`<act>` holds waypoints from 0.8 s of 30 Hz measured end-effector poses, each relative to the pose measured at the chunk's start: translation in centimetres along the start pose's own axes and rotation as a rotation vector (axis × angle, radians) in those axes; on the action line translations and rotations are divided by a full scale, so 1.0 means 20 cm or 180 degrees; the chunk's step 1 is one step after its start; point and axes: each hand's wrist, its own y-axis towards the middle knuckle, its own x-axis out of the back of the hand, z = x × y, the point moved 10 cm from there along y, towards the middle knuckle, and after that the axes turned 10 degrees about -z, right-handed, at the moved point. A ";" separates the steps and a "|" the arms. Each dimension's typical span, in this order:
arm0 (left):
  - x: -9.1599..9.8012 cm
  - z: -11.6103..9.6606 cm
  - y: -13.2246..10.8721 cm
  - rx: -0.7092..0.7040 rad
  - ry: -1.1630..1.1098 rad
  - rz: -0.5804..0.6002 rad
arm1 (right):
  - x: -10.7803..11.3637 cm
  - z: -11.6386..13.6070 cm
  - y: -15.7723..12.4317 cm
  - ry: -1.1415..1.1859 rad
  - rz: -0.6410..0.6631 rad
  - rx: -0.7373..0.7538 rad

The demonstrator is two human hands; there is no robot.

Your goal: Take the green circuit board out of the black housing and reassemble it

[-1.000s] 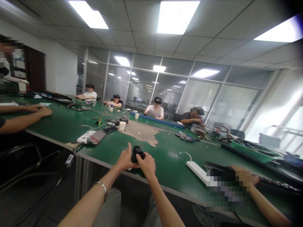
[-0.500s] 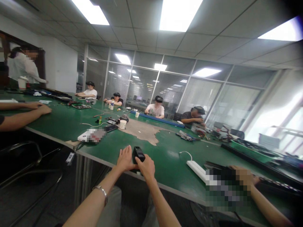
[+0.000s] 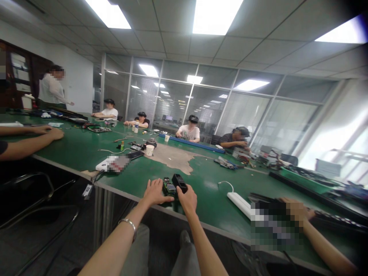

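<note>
My right hand [image 3: 187, 199] is closed round a small black box-shaped cover [image 3: 179, 183], held just above the green table [image 3: 143, 172] near its front edge. Beside it lies a small green circuit board [image 3: 168, 188], uncovered, on the table. My left hand [image 3: 155, 193] rests flat with fingers stretched out, its fingertips against the left side of that board. A metal bracelet sits on my left wrist.
A white power strip [image 3: 238, 202] with a cord lies right of my hands. A co-worker's hand [image 3: 297, 212] rests at the right, another person's arms [image 3: 34, 136] at the left. Paper cups [image 3: 148, 150], tools and cables lie mid-table; several people sit along the far side.
The black cover has come away to the right in my right hand, and the green board under it now shows. A person at the far left has walked to the right.
</note>
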 end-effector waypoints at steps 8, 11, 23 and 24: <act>-0.01 -0.01 0.01 0.0053 0.0108 0.0033 | -0.03 -0.06 -0.06 -0.0138 -0.0254 0.0184; 0.00 -0.01 0.01 0.0049 0.0110 0.0038 | -0.02 -0.05 -0.08 0.0017 -0.0350 0.0309; 0.00 -0.02 0.00 0.0025 0.0082 0.0075 | 0.03 -0.01 0.03 0.0663 -0.0170 -0.0168; -0.01 -0.01 0.00 0.0026 0.0077 0.0085 | 0.03 0.03 0.03 0.0679 -0.0132 -0.0122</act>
